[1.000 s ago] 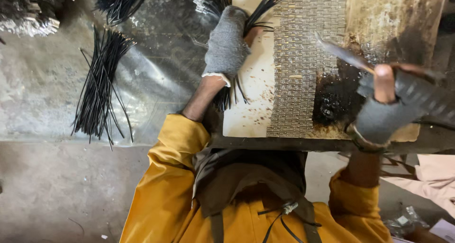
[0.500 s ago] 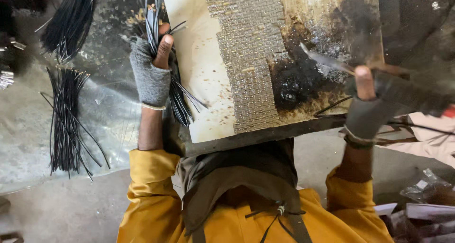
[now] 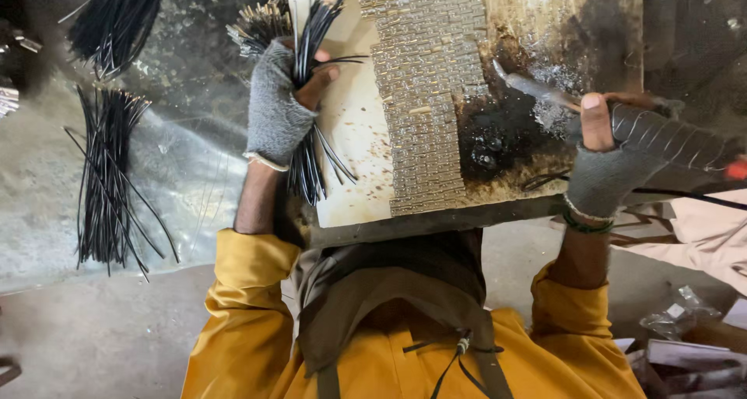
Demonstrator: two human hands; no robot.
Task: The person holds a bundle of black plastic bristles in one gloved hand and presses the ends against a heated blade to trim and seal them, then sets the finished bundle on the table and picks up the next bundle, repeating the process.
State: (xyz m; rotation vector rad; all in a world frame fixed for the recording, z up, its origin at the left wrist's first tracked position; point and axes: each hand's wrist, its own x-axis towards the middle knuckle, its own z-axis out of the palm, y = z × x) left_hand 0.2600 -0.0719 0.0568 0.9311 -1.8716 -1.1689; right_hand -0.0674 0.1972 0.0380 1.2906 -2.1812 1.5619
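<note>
Left hand (image 3: 278, 107), grey fingerless glove, fist closed round bundle of thin black wires (image 3: 311, 95) beside pale wooden board (image 3: 354, 134). Right hand (image 3: 611, 161) clenched on ribbed grey soldering-iron handle (image 3: 669, 138), tip over board's scorched patch.

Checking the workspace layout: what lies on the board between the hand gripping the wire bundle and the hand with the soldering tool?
In the head view, a strip of small metal pieces in rows, then a burnt patch.

- Our board (image 3: 354, 126) keeps a bare pale lane between the wire bundle (image 3: 307, 95) and the metal strip mat (image 3: 428, 95).
- Loose black wires (image 3: 105, 181) clutter the floor (image 3: 93, 329) leftward.
- The soldering tool (image 3: 615, 115) bars the board's right edge.
</note>
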